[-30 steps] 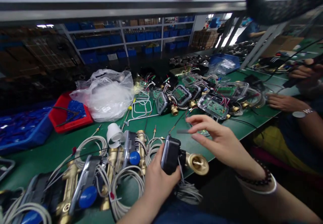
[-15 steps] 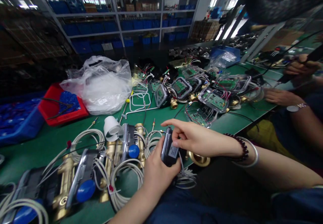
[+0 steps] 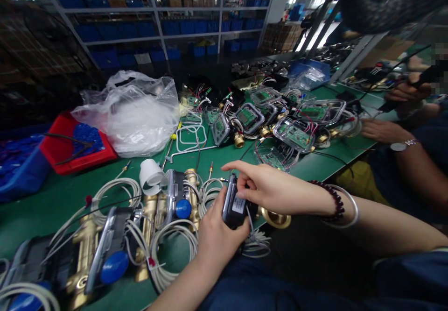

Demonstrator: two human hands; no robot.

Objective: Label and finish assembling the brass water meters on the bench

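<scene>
A black meter [image 3: 235,206] with a clear-edged front and a white label stands tilted at the table's front edge. My left hand [image 3: 220,229] is wrapped round its lower part. Over its top lies my right hand [image 3: 257,185], thumb against the label side, index finger reaching past the upper edge, other fingers curled. The right palm hides part of the meter. A round brass fitting [image 3: 276,218] shows below the right wrist, beside a coil of grey cable [image 3: 257,245]. To the left lie similar meters with brass pipes [image 3: 151,217], blue caps [image 3: 115,266] and grey cable coils [image 3: 175,241].
Opened meters with green circuit boards [image 3: 294,133] crowd the back right. A plastic bag [image 3: 140,119], a red bin [image 3: 77,157], a blue bin [image 3: 24,166] and a white roll [image 3: 151,176] stand left. Another person's hand [image 3: 380,130] rests at the right.
The view has shifted slightly, so the table's contents sit a little further left and higher. Both hands keep nearly the same hold on the meter.
</scene>
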